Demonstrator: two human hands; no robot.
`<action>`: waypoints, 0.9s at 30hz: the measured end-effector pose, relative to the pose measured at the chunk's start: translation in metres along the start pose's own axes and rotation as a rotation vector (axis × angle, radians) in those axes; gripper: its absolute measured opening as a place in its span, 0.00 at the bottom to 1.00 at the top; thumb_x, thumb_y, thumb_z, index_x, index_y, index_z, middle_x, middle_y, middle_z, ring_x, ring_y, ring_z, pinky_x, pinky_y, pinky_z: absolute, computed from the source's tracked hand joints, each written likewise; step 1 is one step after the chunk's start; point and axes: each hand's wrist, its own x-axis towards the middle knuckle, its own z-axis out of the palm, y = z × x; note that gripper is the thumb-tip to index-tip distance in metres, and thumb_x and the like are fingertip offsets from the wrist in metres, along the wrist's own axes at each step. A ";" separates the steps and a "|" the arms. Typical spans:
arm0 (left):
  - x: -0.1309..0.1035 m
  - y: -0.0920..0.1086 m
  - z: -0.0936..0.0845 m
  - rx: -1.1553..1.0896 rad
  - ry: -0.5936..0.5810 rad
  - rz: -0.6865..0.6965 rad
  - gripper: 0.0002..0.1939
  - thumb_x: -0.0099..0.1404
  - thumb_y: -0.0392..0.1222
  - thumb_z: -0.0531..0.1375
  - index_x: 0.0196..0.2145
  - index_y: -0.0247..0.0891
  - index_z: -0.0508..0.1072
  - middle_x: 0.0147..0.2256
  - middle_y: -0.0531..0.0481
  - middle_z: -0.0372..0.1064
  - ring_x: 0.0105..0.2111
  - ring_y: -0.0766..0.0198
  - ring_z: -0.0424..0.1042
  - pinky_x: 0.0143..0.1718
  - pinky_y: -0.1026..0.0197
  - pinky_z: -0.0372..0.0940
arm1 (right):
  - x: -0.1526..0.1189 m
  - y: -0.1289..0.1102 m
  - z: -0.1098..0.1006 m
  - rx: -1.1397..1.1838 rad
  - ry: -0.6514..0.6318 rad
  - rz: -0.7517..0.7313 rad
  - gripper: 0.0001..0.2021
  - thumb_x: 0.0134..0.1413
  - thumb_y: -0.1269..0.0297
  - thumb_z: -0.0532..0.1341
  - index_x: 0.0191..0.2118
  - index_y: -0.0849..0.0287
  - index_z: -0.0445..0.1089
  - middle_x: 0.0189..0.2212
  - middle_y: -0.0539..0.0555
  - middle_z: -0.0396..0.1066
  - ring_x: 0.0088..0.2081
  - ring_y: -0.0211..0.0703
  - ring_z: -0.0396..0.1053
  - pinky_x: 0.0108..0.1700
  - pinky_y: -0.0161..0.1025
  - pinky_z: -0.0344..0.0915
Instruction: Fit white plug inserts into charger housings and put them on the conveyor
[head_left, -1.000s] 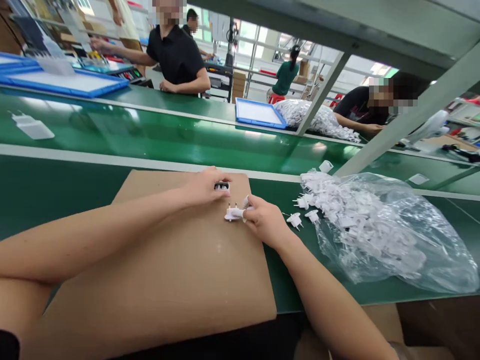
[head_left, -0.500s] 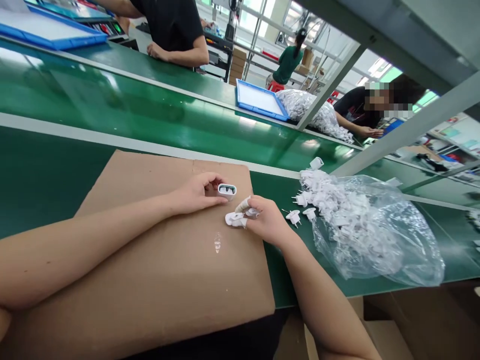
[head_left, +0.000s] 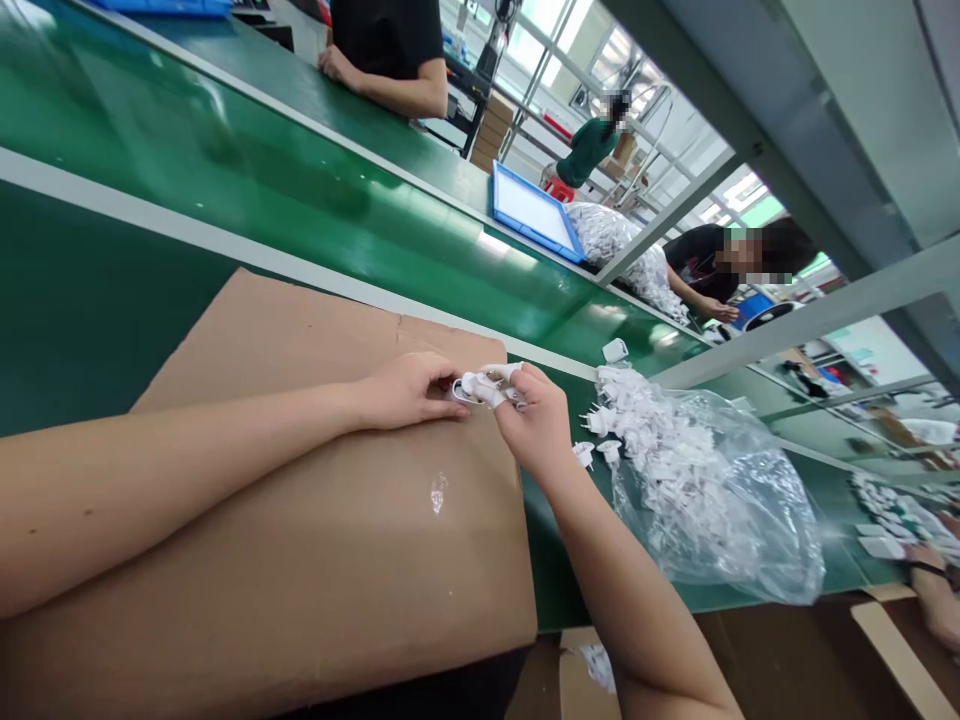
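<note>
My left hand (head_left: 409, 390) is closed around a small white charger housing (head_left: 459, 392), whose open end faces right. My right hand (head_left: 536, 415), with white covers on the thumb and a finger, pinches a small white plug part (head_left: 472, 383) at that open end. The two pieces meet or overlap; how deep the part sits is hidden by the fingers. Both hands are over a brown cardboard sheet (head_left: 337, 540). Right of my right hand, several loose white plug parts (head_left: 609, 452) with pins lie on the green bench.
A clear plastic bag (head_left: 780, 500) with a heap of white plug parts (head_left: 675, 450) spills onto the bench at right. Beyond runs a green conveyor (head_left: 337, 190), with a blue-rimmed tray (head_left: 536, 215) across it. Co-workers sit opposite; another person's hand (head_left: 930, 575) shows at far right.
My right hand has brought the plug part left and up to the housing's open end; they were apart before. My left hand keeps holding the housing. The view has tilted and shifted.
</note>
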 end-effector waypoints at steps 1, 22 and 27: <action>0.000 0.001 0.000 0.000 0.008 0.016 0.19 0.63 0.55 0.65 0.45 0.41 0.77 0.40 0.49 0.76 0.40 0.56 0.72 0.40 0.59 0.64 | 0.003 -0.001 0.001 -0.022 -0.025 -0.009 0.13 0.52 0.73 0.59 0.40 0.56 0.78 0.33 0.52 0.72 0.34 0.41 0.70 0.35 0.36 0.62; -0.008 0.008 0.009 0.696 0.150 0.302 0.21 0.75 0.52 0.51 0.44 0.31 0.74 0.34 0.41 0.76 0.35 0.53 0.74 0.37 0.54 0.64 | 0.002 -0.007 0.013 -0.126 -0.058 0.124 0.10 0.50 0.75 0.60 0.35 0.56 0.77 0.34 0.51 0.71 0.34 0.41 0.67 0.35 0.34 0.60; -0.001 0.014 0.000 0.329 0.071 0.041 0.20 0.70 0.58 0.54 0.34 0.39 0.74 0.31 0.48 0.75 0.32 0.57 0.72 0.33 0.58 0.63 | -0.006 0.007 0.025 0.120 0.017 0.152 0.18 0.55 0.68 0.62 0.52 0.55 0.75 0.40 0.52 0.73 0.37 0.41 0.69 0.40 0.35 0.66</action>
